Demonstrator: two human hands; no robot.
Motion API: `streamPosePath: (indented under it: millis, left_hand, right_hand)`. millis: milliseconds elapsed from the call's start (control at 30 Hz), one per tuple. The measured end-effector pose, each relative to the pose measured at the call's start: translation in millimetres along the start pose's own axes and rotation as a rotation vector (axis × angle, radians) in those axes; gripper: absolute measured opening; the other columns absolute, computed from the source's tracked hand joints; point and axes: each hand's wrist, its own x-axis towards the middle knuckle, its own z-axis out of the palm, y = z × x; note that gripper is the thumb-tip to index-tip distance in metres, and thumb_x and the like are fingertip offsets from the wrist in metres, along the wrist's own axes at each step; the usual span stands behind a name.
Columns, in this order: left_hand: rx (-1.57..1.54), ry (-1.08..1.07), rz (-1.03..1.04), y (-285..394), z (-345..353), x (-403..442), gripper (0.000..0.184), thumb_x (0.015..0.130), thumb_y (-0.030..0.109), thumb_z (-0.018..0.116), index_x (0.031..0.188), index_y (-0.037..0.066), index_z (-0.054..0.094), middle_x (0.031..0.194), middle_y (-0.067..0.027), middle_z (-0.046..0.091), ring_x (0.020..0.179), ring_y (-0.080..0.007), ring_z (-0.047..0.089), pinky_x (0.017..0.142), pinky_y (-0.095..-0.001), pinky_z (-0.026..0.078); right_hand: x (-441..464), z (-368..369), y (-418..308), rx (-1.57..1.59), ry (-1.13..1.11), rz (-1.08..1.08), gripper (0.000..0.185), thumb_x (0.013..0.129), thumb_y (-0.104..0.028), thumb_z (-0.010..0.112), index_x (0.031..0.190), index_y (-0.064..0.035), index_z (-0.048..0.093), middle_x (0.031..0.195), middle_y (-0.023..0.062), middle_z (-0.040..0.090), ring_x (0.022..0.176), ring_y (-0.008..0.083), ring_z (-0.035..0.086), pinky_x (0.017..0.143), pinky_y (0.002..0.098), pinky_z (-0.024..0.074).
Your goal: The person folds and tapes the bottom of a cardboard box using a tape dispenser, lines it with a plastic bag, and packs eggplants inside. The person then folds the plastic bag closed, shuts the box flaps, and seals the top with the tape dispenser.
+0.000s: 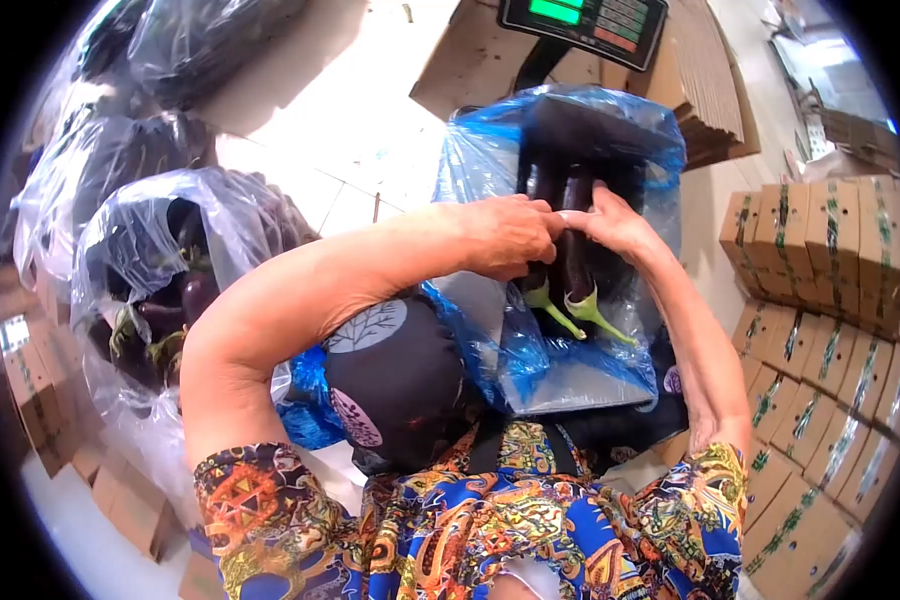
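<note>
Two long eggplants (574,262) lie side by side in the open blue plastic (470,160) in front of me, their green stems pointing back toward my body, and the mouth of the plastic is spread wide, neither folded over nor tied. My left hand (515,235) bends in over the left one with its fingers curled, while my right hand (620,228) reaches over the right one, thumb toward my left fingertips and the other fingers along its far side. My hands meet over the pair, but I cannot tell whether either is clamped on an eggplant or only resting there. More eggplants, rounder and glossy, sit in a clear bag (240,215) to my left, outside the blue plastic. The pair in front is slim, smooth and nearly black, with pale green caps and curved stems. The blue film is thin, crinkled and shiny, and the clear bag is cloudy where it bunches. Beyond stands a scale (610,22) with a lit green display; stiff brown cartons (832,235) are stacked squarely to my right.
</note>
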Motion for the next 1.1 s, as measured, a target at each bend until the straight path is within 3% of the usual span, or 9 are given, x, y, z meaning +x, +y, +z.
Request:
streamPosePath:
  millis: [100, 267, 300, 400, 500, 600, 833, 1033, 1100]
  left_hand:
    - [0.012, -0.012, -0.015, 1, 3, 3, 0.023, 0.073, 0.014, 0.069, 0.095, 0.010, 0.069, 0.104, -0.0095, 0.057, 0.105, -0.0288, 0.055, 0.088, -0.0416, 0.047]
    - [0.071, -0.079, -0.014, -11, 20, 19, 0.025, 0.071, 0.017, 0.069, 0.096, 0.011, 0.070, 0.108, -0.0102, 0.061, 0.107, -0.0294, 0.057, 0.089, -0.0438, 0.048]
    - [0.036, 0.121, 0.163, -27, 34, 19, 0.023, 0.072, 0.018, 0.069, 0.094, 0.011, 0.070, 0.105, -0.0087, 0.063, 0.109, -0.0287, 0.057, 0.089, -0.0440, 0.048]
    - [-0.164, 0.076, -0.043, -8, -2, 9, 0.022, 0.074, 0.017, 0.068, 0.093, 0.006, 0.069, 0.092, -0.0157, 0.068, 0.092, -0.0362, 0.064, 0.080, -0.0465, 0.051]
    - [-0.252, 0.302, -0.311, 21, -53, -23, 0.020, 0.077, 0.016, 0.067, 0.094, 0.004, 0.068, 0.088, -0.0184, 0.068, 0.087, -0.0392, 0.064, 0.076, -0.0470, 0.052]
    - [-0.204, 0.794, -0.327, 49, -72, -90, 0.029, 0.078, 0.014, 0.071, 0.106, 0.007, 0.067, 0.093, -0.0194, 0.063, 0.092, -0.0385, 0.062, 0.079, -0.0459, 0.050]
    - [-0.049, 1.046, -1.197, 140, -43, -313, 0.025, 0.086, 0.002, 0.060, 0.111, 0.000, 0.067, 0.100, -0.0112, 0.068, 0.096, -0.0191, 0.066, 0.085, -0.0294, 0.052]
    - [-0.036, 0.249, -1.561, 199, 68, -443, 0.073, 0.067, 0.009, 0.066, 0.137, 0.005, 0.044, 0.115, -0.0232, 0.058, 0.108, -0.0419, 0.055, 0.092, -0.0470, 0.046]
    - [0.168, 0.266, -1.628, 198, 81, -425, 0.073, 0.062, 0.003, 0.069, 0.132, 0.005, 0.048, 0.109, -0.0228, 0.056, 0.103, -0.0431, 0.054, 0.088, -0.0468, 0.046]
  right_hand:
    - [-5, 0, -10, 0.011, 0.197, 0.094, 0.067, 0.082, -0.041, 0.071, 0.121, 0.0083, 0.049, 0.111, 0.0266, 0.064, 0.106, 0.0375, 0.062, 0.089, 0.0430, 0.0481]
    - [-23, 13, -26, -0.368, 0.204, 0.055, 0.064, 0.094, -0.053, 0.045, 0.096, 0.0082, 0.066, 0.100, 0.0352, 0.063, 0.099, 0.0484, 0.060, 0.089, 0.0520, 0.0459]
    - [-20, 14, -24, -0.352, 0.202, 0.054, 0.063, 0.094, -0.053, 0.044, 0.098, 0.0054, 0.068, 0.102, 0.0347, 0.063, 0.100, 0.0481, 0.061, 0.090, 0.0514, 0.0455]
    - [25, 25, 66, 0.163, 0.051, -0.063, 0.064, 0.095, -0.051, 0.047, 0.124, 0.0055, 0.052, 0.113, 0.0233, 0.065, 0.108, 0.0311, 0.061, 0.090, 0.0412, 0.0458]
    - [74, 21, 135, 0.013, -0.125, -0.027, 0.058, 0.099, -0.049, 0.044, 0.127, 0.0024, 0.052, 0.109, 0.0166, 0.060, 0.095, 0.0226, 0.055, 0.082, 0.0342, 0.0440]
    - [31, 19, 64, -0.019, -0.013, -0.028, 0.062, 0.099, -0.049, 0.043, 0.128, 0.0061, 0.051, 0.120, 0.0302, 0.057, 0.113, 0.0424, 0.053, 0.098, 0.0405, 0.0388]
    - [-8, 1, 48, -0.197, 0.017, -0.073, 0.068, 0.096, -0.053, 0.047, 0.135, 0.0037, 0.049, 0.130, 0.0267, 0.056, 0.119, 0.0391, 0.053, 0.102, 0.0393, 0.0381]
    - [-46, -18, 3, -0.185, -0.028, -0.349, 0.046, 0.093, -0.036, 0.059, 0.120, 0.0014, 0.062, 0.116, 0.0231, 0.064, 0.110, 0.0357, 0.062, 0.093, 0.0398, 0.0476]
    - [-46, -14, 14, -0.270, 0.023, -0.452, 0.048, 0.092, -0.036, 0.060, 0.119, 0.0030, 0.061, 0.115, 0.0242, 0.064, 0.108, 0.0410, 0.059, 0.094, 0.0436, 0.0470]
